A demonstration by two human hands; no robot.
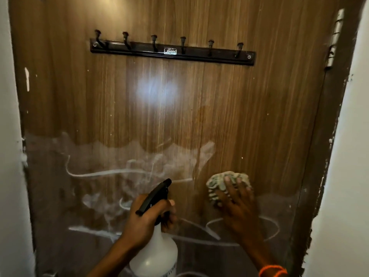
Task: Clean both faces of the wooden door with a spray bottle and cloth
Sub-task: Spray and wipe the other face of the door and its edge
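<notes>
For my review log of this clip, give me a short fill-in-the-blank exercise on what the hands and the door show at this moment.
1. The left hand grips the ____ bottle.
2. The right hand presses the ____ against the wooden door.
3. The hook rail on the door carries ____ hooks.
4. The hinge is on the door's ____ edge.

Missing words: spray; cloth; six; right

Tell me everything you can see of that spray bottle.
The spray bottle has a translucent white plastic body and a black trigger head, nozzle aimed up toward the door. It stands roughly upright, low in the view, its base cut off. Dark print runs down its side, unreadable. The left hand grips its neck, one finger at the trigger.
</notes>
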